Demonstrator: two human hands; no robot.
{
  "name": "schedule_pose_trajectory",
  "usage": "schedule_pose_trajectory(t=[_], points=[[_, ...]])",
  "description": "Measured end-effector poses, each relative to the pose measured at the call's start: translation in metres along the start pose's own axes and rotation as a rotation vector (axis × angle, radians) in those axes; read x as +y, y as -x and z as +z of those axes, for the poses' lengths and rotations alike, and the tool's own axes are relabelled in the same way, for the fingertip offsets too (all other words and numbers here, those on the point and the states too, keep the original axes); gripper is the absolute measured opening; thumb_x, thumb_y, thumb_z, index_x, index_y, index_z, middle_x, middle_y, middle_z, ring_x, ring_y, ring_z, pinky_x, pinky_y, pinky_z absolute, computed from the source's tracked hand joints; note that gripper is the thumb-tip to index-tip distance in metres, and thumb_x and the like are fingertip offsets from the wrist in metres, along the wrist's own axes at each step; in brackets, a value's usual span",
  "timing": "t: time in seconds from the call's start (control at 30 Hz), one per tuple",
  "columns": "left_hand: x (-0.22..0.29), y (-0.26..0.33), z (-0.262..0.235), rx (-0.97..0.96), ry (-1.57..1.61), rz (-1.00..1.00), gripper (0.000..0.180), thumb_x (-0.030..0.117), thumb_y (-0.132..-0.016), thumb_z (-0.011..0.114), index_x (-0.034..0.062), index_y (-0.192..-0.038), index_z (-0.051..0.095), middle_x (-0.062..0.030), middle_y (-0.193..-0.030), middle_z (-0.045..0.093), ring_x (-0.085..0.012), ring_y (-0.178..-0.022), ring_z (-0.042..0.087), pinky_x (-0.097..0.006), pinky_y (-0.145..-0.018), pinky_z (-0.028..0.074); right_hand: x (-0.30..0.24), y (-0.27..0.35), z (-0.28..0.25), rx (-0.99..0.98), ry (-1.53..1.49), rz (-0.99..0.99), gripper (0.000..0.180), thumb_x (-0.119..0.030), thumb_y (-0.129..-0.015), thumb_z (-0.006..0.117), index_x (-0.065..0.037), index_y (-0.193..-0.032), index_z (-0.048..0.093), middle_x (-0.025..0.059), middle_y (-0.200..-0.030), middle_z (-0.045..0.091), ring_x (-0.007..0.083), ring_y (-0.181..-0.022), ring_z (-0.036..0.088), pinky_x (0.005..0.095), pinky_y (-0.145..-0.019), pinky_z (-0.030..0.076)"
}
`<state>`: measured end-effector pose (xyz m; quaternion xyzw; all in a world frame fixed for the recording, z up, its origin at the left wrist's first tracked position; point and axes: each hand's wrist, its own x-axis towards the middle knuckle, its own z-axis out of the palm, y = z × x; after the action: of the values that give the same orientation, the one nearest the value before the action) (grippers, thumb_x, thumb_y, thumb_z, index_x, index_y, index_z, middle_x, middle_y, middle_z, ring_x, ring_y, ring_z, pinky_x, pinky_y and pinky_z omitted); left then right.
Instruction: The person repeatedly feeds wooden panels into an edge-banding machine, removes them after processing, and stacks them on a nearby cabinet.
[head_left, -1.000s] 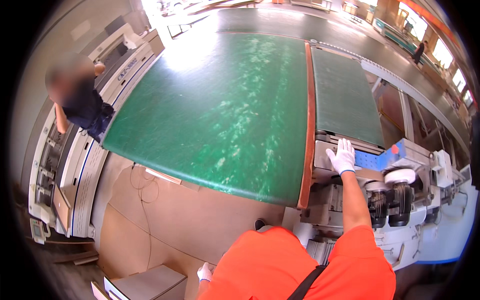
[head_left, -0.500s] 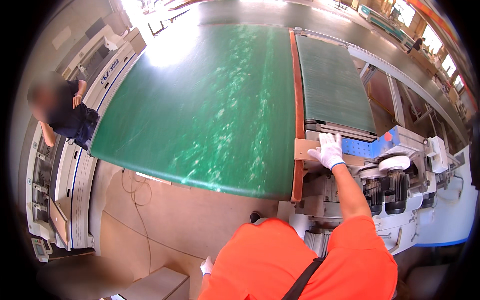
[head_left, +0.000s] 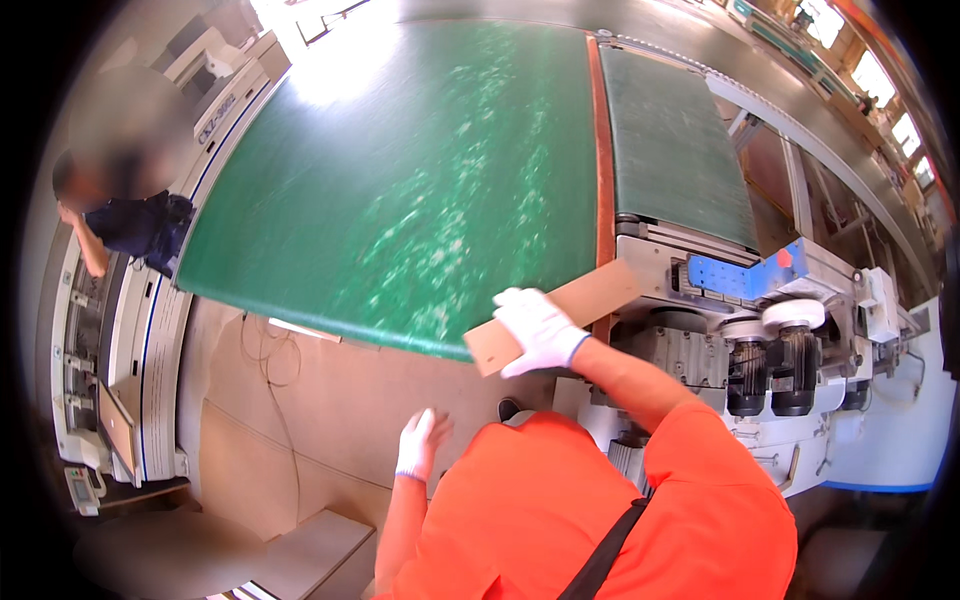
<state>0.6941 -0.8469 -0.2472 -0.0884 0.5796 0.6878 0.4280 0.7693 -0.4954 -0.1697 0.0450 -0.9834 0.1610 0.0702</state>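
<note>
A long, flat brown board (head_left: 600, 290) lies slantwise across the near right corner of the green surface (head_left: 370, 200). Its left end pokes out past the near edge, and its other end reaches over the red-brown strip (head_left: 602, 150) toward the machine (head_left: 690, 350) with the blue part (head_left: 720, 278). I can't tell if the board rests flat or is lifted a little. The right hand (head_left: 541, 331), in a white glove, is closed on the board near its left end, with the fingers at the far edge and the thumb at the near edge. The left hand (head_left: 422, 446) is in a white glove too, and it hangs over the floor (head_left: 350, 400) with nothing in it that I can see. It is blurry, so I can't tell if its fingers are apart or together. The board looks stiff and quite light, and not easy to break, though its corners might chip. Its flat face may be a bit slippery, so the two long edges seem best to hold, nearer the middle so it doesn't tip.
</note>
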Motion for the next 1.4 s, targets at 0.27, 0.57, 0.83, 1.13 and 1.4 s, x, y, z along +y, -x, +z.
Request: schedule_pose_trajectory(t=[0.27,0.57,0.83,1.13,1.4], points=[[0.027,-0.015,0.046,0.044,0.295,0.076,0.042,0.021,-0.1,0.067,0.0015,-0.136,0.054,-0.0111,-0.124,0.066,-0.0263,-0.106,0.069,-0.045,-0.083,0.06,-0.074,-0.047,0.04,0.054,-0.101,-0.294,0.099,-0.06,-0.071,0.079,0.005,-0.141,0.052,0.0246,-0.149,0.049,0.0401,-0.145,0.039,0.0522,-0.122,0.027],[0.05,0.074,-0.072,0.204,0.32,0.341,0.039,0.021,-0.098,0.069,0.0017,-0.129,0.056,-0.0111,-0.115,0.069,-0.0258,-0.092,0.074,-0.038,-0.063,0.064,0.044,-0.033,-0.011,-0.191,0.073,0.231,0.111,-0.068,-0.081,0.071,0.004,-0.157,0.033,0.0272,-0.165,0.027,0.0394,-0.155,0.024,0.0474,-0.127,0.019],[0.053,0.149,-0.173,0.325,0.28,0.477,0.036,0.022,-0.092,0.075,-0.0005,-0.116,0.061,-0.0098,-0.105,0.068,-0.0246,-0.09,0.071,-0.04,-0.061,0.061,-0.13,-0.115,0.022,-0.225,-1.133,0.287,0.035,-0.018,-0.094,0.075,0.002,-0.122,0.066,0.0056,-0.104,0.071,0.0118,-0.087,0.065,0.0301,-0.078,0.054],[0.031,0.17,-0.225,0.589,0.873,0.639,0.042,0.032,-0.108,0.052,0.0052,-0.139,0.051,-0.009,-0.133,0.063,-0.0231,-0.119,0.063,-0.043,-0.1,0.053,-0.332,-0.115,0.115,-0.299,-1.44,0.352,0.031,-0.018,-0.092,0.076,0.003,-0.113,0.067,0.0049,-0.103,0.071,0.0123,-0.094,0.065,0.0287,-0.086,0.052],[0.005,0.23,-0.197,0.576,0.745,0.571,0.039,0.015,-0.105,0.056,-0.0031,-0.139,0.048,-0.0141,-0.131,0.06,-0.0285,-0.12,0.061,-0.046,-0.104,0.051,-0.449,-0.126,0.136,-1.039,-1.391,0.325,0.048,-0.024,-0.094,0.072,0.003,-0.133,0.06,0.0109,-0.114,0.071,0.019,-0.101,0.07,0.0328,-0.079,0.058]])
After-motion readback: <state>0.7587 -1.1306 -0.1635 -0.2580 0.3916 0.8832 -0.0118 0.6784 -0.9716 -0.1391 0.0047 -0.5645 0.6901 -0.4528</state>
